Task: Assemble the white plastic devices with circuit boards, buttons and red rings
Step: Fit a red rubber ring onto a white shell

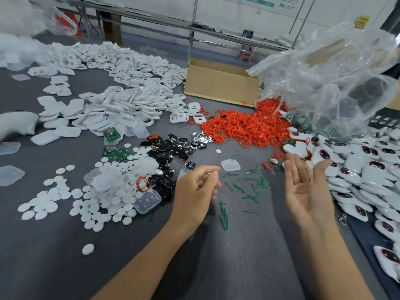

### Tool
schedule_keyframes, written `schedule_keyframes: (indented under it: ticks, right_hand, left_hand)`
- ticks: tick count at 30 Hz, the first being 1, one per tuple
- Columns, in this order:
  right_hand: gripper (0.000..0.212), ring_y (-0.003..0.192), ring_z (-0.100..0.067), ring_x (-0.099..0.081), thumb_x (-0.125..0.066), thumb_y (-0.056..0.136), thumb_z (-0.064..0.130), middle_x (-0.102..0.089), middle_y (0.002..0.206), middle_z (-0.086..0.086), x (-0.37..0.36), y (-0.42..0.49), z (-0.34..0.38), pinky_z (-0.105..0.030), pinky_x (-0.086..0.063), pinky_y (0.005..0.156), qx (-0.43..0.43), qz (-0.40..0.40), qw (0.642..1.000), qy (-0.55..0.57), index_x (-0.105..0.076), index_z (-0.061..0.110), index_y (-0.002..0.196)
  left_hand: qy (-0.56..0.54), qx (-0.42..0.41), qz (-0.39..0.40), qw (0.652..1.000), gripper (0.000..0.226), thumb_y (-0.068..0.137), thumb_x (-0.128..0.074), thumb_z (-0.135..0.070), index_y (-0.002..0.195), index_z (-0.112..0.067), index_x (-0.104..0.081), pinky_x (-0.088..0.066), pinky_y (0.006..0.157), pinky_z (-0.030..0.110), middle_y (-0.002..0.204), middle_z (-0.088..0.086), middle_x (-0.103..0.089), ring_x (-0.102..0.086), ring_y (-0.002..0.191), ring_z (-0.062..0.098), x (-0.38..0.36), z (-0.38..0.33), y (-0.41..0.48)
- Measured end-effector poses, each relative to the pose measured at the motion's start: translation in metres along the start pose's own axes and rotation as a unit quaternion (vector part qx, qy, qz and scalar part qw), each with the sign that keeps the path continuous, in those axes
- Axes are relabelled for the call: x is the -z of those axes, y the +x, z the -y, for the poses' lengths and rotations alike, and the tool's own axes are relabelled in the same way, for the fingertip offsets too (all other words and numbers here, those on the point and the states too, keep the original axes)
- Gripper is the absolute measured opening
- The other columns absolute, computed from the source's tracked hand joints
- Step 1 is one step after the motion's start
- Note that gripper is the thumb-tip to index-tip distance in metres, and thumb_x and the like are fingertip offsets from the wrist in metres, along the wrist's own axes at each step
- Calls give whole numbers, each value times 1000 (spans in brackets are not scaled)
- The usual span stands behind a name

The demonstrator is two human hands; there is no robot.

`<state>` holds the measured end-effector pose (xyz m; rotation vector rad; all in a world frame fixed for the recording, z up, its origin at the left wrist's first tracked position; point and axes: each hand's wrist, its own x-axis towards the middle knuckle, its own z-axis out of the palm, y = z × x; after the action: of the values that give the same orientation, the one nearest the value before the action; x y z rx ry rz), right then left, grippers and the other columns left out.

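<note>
My left hand [195, 189] hovers over the grey table with its fingers curled loosely; nothing shows inside it. My right hand [307, 185] is open, palm turned left, fingers spread, beside the pile of assembled white devices [357, 167] on the right. White shell frames [121, 83] are heaped at the back left. A mound of red rings [244, 126] lies centre back. Black and silver button inserts [173, 148] sit in front of it. Green circuit boards [118, 153] and white round discs [91, 204] lie to the left. A clear pad [230, 165] rests between my hands.
A cardboard box [220, 87] stands at the back centre. Crumpled clear plastic bags [335, 83] rise at the back right. Small green slivers [224, 215] litter the cloth near my hands. Translucent covers [147, 201] lie among the discs.
</note>
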<state>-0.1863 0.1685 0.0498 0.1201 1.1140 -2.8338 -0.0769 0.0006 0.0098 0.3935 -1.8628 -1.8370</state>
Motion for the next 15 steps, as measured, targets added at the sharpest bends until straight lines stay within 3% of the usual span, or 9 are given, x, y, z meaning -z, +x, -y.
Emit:
schedule_keyframes:
  ticks: [2, 5, 8, 10, 12, 15]
  right_hand:
    - [49, 102, -17, -67, -42, 97, 39, -63, 121, -6, 4, 1, -6, -24, -55, 86, -39, 20, 996, -80, -48, 1, 129]
    - [28, 85, -18, -70, -49, 95, 22, -72, 104, -5, -8, -10, -24, -22, -57, 75, -24, 90, 962, -256, -61, 6, 116]
    - [20, 68, -12, -66, -51, 96, 14, -74, 78, -5, -39, -16, -35, -20, -54, 65, 24, 178, 899, -399, -68, 8, 103]
    - [21, 67, -11, -64, -51, 95, 4, -72, 75, -5, -69, -12, -43, -21, -52, 65, 44, 249, 849, -465, -70, 10, 101]
    - [33, 80, -12, -64, -50, 87, -9, -72, 95, -3, -101, 4, -60, -25, -51, 73, 93, 290, 779, -548, -69, 11, 107]
    - [50, 112, -19, -58, -45, 82, -9, -61, 128, -5, -143, 39, -96, -24, -42, 92, 190, 325, 587, -717, -58, 9, 127]
  left_hand:
    - [4, 1, -1, 1000, 18, 97, -55, -11, 106, -10, -70, -55, 62, 25, 72, 1, -68, -58, 59, 5, 0, 0, 0]
    - [7, 1, -7, 1000, 17, 96, -55, -9, 101, -14, -71, -54, 61, 26, 69, -1, -67, -58, 58, 4, -1, 1, 0]
    - [23, 2, -10, 1000, 28, 93, -54, -2, 89, -26, -68, -53, 62, 40, 67, -2, -66, -57, 58, 13, -3, 2, 0]
    - [34, -2, -8, 999, 31, 90, -54, 1, 87, -27, -67, -52, 62, 42, 68, 1, -66, -55, 59, 15, -5, 5, 0]
    - [42, -10, -11, 999, 28, 90, -54, 1, 88, -23, -69, -52, 63, 39, 71, 7, -67, -55, 58, 13, -7, 8, 1]
    - [40, -21, -17, 999, 24, 92, -55, 0, 90, -19, -69, -50, 61, 31, 68, 8, -65, -52, 56, 9, -8, 9, 1]
